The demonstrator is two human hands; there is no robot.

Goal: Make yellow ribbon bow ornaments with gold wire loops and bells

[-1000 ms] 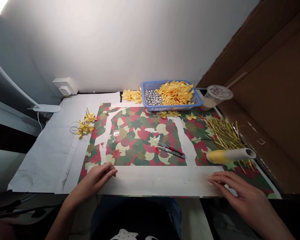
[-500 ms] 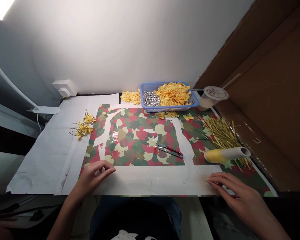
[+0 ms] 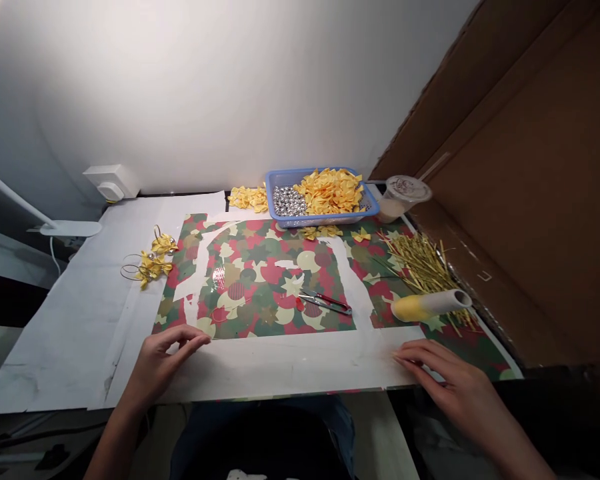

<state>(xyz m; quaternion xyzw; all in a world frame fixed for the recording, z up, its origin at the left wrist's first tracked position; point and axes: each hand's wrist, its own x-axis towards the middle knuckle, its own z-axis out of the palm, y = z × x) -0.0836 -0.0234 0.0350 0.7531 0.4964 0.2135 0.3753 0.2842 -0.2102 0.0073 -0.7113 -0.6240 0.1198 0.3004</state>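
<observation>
White strip (image 3: 285, 368) runs across the bottom of the frame along the near edge of a camouflage-print sheet (image 3: 275, 283), and from here I read it as the thing both hands are nearest to. The left hand (image 3: 163, 365) sits at the strip's left end, fingers loosely curved and spread a little, pinching nothing. The right hand (image 3: 453, 379) is at the strip's right end, fingers close together and lying low, their tips at the strip, and it holds nothing either.

Red-handled thread snips (image 3: 325, 303) lie on the sheet, well apart from both hands. Just right of them, a yellow-and-white tube (image 3: 430, 305) lies on its side against a heap of gold straw strips (image 3: 420, 263). At the top centre of the frame, a blue plastic basket (image 3: 323, 222) holds yellow fabric bows (image 3: 330, 192) and silver beads (image 3: 286, 201). Wired bows (image 3: 153, 265) sit at the middle left, by the sheet's left edge.
</observation>
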